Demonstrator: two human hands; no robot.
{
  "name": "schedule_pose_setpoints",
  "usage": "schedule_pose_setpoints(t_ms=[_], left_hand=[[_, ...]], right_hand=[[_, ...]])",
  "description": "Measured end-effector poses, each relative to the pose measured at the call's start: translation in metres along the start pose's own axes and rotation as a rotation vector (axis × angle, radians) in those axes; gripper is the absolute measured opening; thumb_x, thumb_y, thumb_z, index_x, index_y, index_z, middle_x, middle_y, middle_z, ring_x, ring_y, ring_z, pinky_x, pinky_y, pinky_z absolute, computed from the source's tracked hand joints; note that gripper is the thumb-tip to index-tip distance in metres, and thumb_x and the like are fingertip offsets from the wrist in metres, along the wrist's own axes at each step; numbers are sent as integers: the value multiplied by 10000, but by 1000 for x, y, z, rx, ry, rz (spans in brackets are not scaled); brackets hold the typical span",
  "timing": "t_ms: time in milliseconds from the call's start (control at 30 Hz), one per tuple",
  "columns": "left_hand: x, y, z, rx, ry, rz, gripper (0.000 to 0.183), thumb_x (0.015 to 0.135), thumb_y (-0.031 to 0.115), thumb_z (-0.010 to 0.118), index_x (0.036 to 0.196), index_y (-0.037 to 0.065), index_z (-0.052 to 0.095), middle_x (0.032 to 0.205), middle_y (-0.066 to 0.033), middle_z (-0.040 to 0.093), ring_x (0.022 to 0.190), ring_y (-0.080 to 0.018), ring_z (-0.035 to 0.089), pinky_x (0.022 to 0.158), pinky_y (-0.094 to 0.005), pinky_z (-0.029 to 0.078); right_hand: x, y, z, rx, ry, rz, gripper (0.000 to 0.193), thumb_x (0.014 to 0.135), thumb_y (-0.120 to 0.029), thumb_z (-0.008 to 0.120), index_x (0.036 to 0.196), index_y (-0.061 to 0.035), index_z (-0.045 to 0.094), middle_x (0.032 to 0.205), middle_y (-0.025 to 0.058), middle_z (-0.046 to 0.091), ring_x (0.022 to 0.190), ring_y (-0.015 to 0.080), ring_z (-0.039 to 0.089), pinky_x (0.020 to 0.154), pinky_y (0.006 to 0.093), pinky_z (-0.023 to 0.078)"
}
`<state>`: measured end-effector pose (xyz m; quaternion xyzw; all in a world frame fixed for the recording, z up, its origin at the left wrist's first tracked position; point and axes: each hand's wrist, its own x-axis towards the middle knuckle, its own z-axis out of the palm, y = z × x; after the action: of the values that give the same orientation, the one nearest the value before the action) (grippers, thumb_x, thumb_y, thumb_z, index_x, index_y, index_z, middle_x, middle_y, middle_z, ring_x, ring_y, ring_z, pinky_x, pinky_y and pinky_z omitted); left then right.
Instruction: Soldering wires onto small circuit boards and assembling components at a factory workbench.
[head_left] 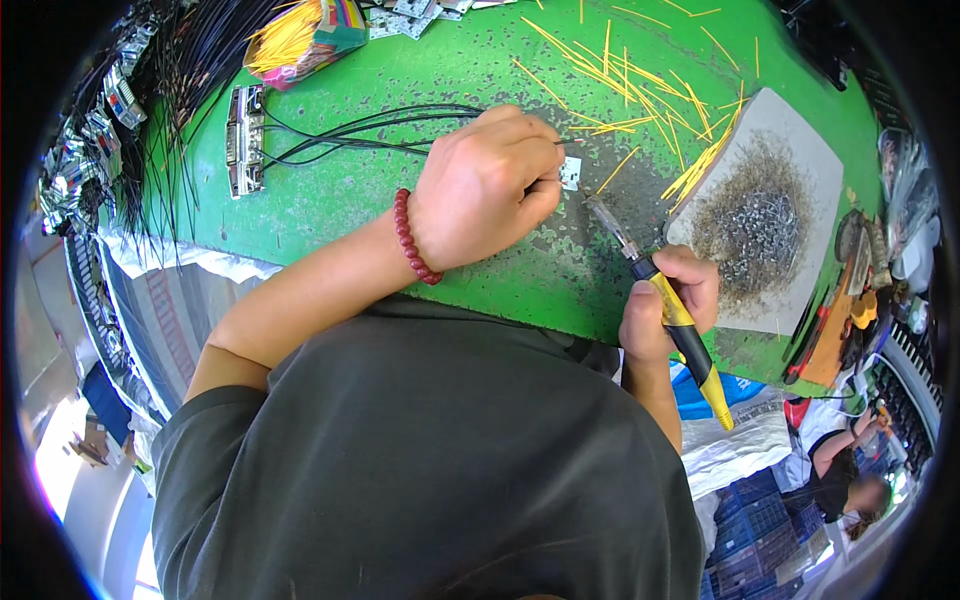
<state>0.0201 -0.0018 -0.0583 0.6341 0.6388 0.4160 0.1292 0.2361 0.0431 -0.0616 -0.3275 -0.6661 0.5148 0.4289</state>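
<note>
My left hand (495, 175) is closed at the middle of the green worktable, a dark red bead bracelet (402, 235) on its wrist. Black wires (350, 135) run into it from a silver metal block (246, 142) on the left. Just beyond the fingertips shows a small white circuit board (571, 173); the fingers hide whether they touch it. A yellow-and-black soldering iron (680, 318) is gripped in my right hand (668, 300), its tip pointing up and left, a little below the board.
A pale board (825, 165) bearing a heap of dark solder bits lies to the right. Thin yellow sticks (655, 100) are scattered at the back; more fill a colourful container (345, 30). Bundled black wires (185, 70) crowd the far left. Another person (845, 480) is at lower right.
</note>
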Motion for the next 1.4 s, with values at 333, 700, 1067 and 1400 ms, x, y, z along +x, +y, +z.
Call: schedule_pose_setpoints(t_ms=[333, 700, 1067, 1400], left_hand=[[5, 1, -6, -8, -116, -31, 124, 681, -9, 684, 702, 17, 565, 827, -102, 646, 754, -281, 592, 672, -354, 492], [23, 9, -16, 123, -381, -79, 88, 766, 57, 617, 732, 0, 558, 796, -136, 575, 802, -346, 572, 697, -418, 481], [23, 7, -15, 96, -370, -62, 84, 761, 43, 613, 715, -7, 565, 809, -145, 596, 803, -349, 583, 708, -415, 487], [22, 7, -15, 93, -363, -68, 77, 761, 38, 606, 716, -6, 562, 803, -144, 594, 795, -345, 584, 693, -410, 489]], right_hand=[[-1, 2, -1, 30, 15, -2, 314, 757, -175, 726, 924, -6, 521, 800, 80, 529, 645, 109, 436, 576, 244, 350], [3, -3, 0, 64, -17, 57, 260, 746, -102, 693, 926, -10, 529, 777, 56, 513, 652, 100, 434, 581, 242, 349], [4, -1, 0, -3, -55, 56, 256, 727, -67, 686, 927, 3, 541, 768, 55, 534, 625, 92, 449, 563, 234, 355], [-1, 3, 2, 78, 81, -57, 362, 788, -236, 738, 964, -14, 513, 794, 71, 513, 700, 129, 450, 621, 258, 362]])
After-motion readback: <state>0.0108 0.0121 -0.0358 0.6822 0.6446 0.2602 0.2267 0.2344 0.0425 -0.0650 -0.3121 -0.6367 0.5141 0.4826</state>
